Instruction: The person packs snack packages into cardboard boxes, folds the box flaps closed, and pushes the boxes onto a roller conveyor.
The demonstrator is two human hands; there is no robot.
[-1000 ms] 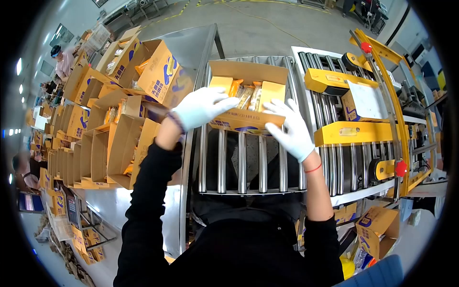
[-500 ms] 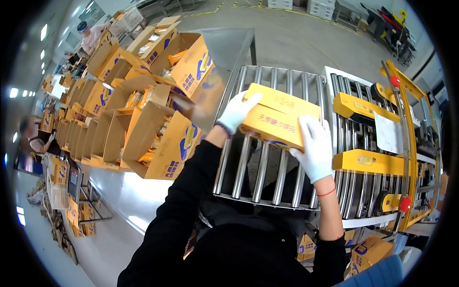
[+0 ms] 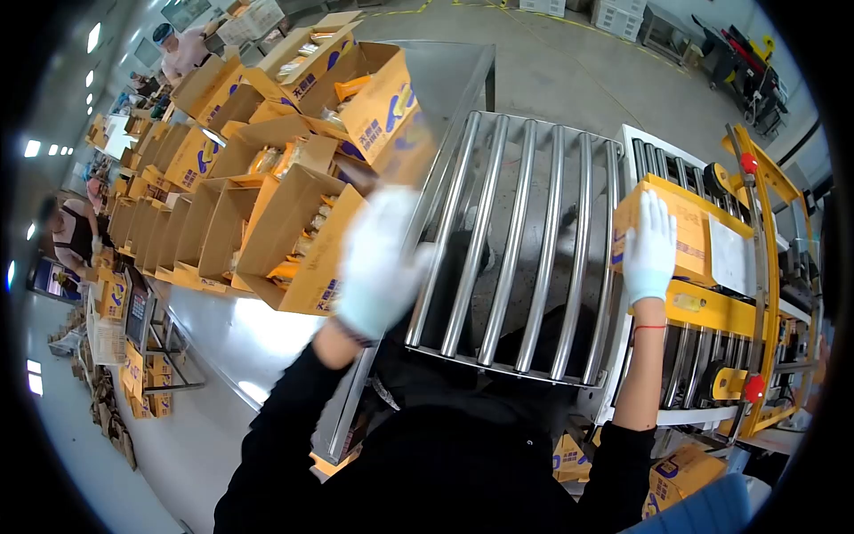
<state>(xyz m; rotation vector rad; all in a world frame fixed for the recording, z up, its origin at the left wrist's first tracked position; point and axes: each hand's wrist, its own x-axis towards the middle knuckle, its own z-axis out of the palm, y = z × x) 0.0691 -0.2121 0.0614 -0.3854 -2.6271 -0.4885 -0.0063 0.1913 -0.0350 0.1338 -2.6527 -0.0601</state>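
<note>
My right hand (image 3: pixel 651 254), in a white glove, lies with its fingers stretched flat against the near end of a closed yellow carton (image 3: pixel 688 233). That carton sits in the taping machine's entry, between its yellow side guides (image 3: pixel 707 304). My left hand (image 3: pixel 381 262), gloved too, is smeared by motion beside an open carton (image 3: pixel 298 245) at the table's edge. Its fingers cannot be made out, and it covers part of that carton's printed side. Orange and clear packets (image 3: pixel 286 270) show inside the open carton.
A curved roller conveyor (image 3: pixel 519 249) lies between the metal table (image 3: pixel 218 334) and the machine. Several open cartons (image 3: pixel 191 160) crowd the table on the left. Two people (image 3: pixel 182 49) stand farther off. More cartons (image 3: pixel 685 472) lie below the machine at lower right.
The closed carton has moved right, from above the rollers into the machine's entry, with my right hand. My left hand has left it and swung left toward the open cartons.
</note>
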